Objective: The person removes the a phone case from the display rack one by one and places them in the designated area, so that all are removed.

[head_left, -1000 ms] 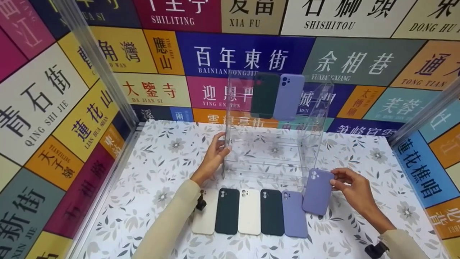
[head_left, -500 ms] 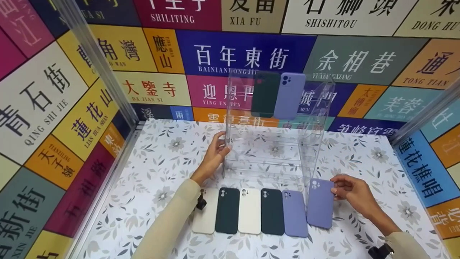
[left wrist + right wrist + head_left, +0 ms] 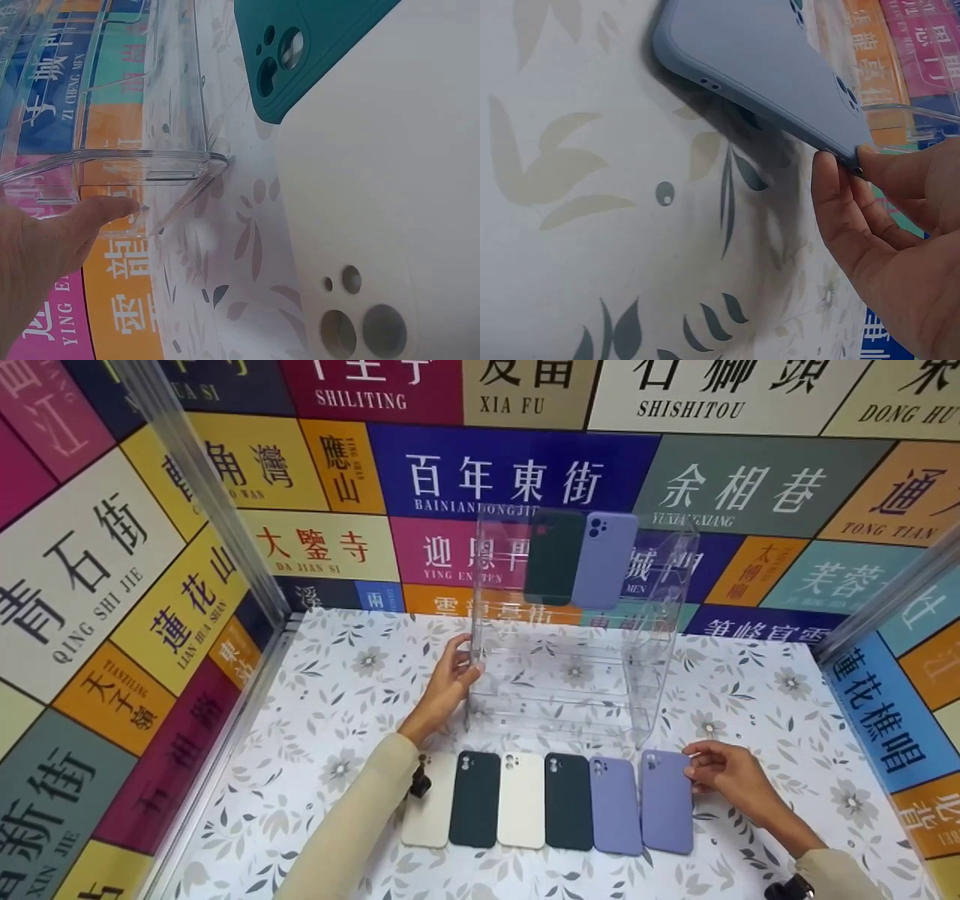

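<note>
Got a purple case point(image 3: 667, 810) pinched in right hand point(image 3: 727, 776), clear rack point(image 3: 574, 637) gripped in left hand point(image 3: 444, 682), plus a row of cases point(image 3: 521, 802) left of the right.

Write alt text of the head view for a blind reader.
The right hand pinches the edge of a purple phone case at the right end of a row of six on a floral surface; the left hand holds a clear rack bearing two more cases.

1. Far: a wall of multicoloured rectangular panels point(image 3: 517, 469) printed with Chinese characters and Latin lettering.
2. Left and right: matching panelled side walls point(image 3: 90, 607), silvery metal posts point(image 3: 216, 495) at the far corners.
3. Near: a white desk point(image 3: 319, 709) patterned with grey leaves and flowers.
</note>
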Demonstrator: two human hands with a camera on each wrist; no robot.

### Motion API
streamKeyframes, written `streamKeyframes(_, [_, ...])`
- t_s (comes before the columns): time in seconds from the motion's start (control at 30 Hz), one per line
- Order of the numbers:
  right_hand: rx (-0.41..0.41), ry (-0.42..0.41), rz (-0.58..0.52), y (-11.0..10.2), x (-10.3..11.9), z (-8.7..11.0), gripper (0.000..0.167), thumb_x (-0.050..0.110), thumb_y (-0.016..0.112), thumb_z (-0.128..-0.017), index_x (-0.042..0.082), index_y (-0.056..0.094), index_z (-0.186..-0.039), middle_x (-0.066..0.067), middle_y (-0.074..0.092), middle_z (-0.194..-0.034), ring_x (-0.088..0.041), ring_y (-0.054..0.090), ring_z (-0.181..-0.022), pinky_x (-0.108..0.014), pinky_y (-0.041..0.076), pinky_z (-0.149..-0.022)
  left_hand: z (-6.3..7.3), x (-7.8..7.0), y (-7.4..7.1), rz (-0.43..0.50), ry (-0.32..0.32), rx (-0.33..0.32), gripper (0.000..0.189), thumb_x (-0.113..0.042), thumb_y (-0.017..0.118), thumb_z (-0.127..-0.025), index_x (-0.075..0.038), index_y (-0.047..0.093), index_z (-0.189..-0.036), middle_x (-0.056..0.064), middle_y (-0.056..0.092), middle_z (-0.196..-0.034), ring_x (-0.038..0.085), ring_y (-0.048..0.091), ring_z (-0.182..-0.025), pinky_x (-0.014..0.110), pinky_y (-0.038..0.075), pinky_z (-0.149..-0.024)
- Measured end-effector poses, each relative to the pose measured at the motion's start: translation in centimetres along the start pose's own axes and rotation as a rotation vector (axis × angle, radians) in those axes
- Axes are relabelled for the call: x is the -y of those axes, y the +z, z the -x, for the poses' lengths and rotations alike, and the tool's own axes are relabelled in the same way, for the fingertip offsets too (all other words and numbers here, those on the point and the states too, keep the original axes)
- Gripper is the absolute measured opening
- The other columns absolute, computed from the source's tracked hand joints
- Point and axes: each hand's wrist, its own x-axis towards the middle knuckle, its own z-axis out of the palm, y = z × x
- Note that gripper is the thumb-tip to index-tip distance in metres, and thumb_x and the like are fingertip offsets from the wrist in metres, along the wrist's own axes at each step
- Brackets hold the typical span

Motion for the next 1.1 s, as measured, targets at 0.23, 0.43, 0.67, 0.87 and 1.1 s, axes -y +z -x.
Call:
streamKeyframes(0.23, [-0.010, 0.018, 0.071, 0.9, -0.8, -0.2, 0.035, -0.004, 0.077, -0.098, -0.016, 0.068, -0.130, -0.017, 0.073, -0.098, -0.016, 0.076, -0.080, -0.033, 0.065, -0.070, 0.0, 0.0, 0.0, -0.012, 0.001, 0.004, 0.064, -0.015, 0.063, -0.111, -0.016, 0.036, -0.169, 0.028, 0.054, -0.155, 0.042, 0.059, -0.141, 0.070, 0.044, -0.115])
streamKeyframes(0.43, [-0.002, -0.014, 0.122, 1.4, -1.2, -0.4, 0.032, -0.005, 0.077, -0.098, -0.015, 0.070, -0.128, -0.017, 0.074, -0.097, -0.015, 0.075, -0.080, -0.031, 0.065, -0.068, 0.0, -0.1, 0.1, -0.028, 0.010, 0.002, 0.064, -0.015, 0.063, -0.110, -0.016, 0.037, -0.168, 0.025, 0.058, -0.150, 0.041, 0.061, -0.139, 0.069, 0.046, -0.110])
streamKeyframes(0.67, [-0.023, -0.020, 0.159, 1.8, -1.2, -0.3, 0.029, -0.005, 0.078, -0.097, -0.013, 0.073, -0.124, -0.016, 0.074, -0.097, -0.014, 0.075, -0.080, -0.030, 0.065, -0.067, -0.1, 0.1, 0.1, -0.039, 0.007, -0.003, 0.063, -0.016, 0.063, -0.110, -0.016, 0.037, -0.168, 0.024, 0.059, -0.151, 0.041, 0.061, -0.138, 0.069, 0.046, -0.110])
streamKeyframes(0.87, [-0.025, -0.021, 0.187, 2.1, -1.1, -0.4, 0.027, -0.006, 0.077, -0.097, -0.012, 0.074, -0.124, -0.015, 0.074, -0.098, -0.015, 0.075, -0.082, -0.030, 0.064, -0.067, -0.1, 0.1, 0.1, -0.006, 0.001, -0.002, 0.064, -0.015, 0.063, -0.110, -0.016, 0.037, -0.168, 0.026, 0.059, -0.149, 0.042, 0.061, -0.138, 0.069, 0.046, -0.112])
streamKeyframes(1.1, [-0.018, -0.022, 0.197, 2.5, -0.8, -0.4, 0.029, -0.004, 0.078, -0.098, -0.011, 0.074, -0.125, -0.016, 0.075, -0.100, -0.019, 0.076, -0.084, -0.031, 0.065, -0.067, -0.1, 0.0, 0.1, -0.006, -0.003, -0.001, 0.063, -0.015, 0.063, -0.110, -0.017, 0.037, -0.168, 0.023, 0.060, -0.149, 0.040, 0.062, -0.136, 0.070, 0.047, -0.109])
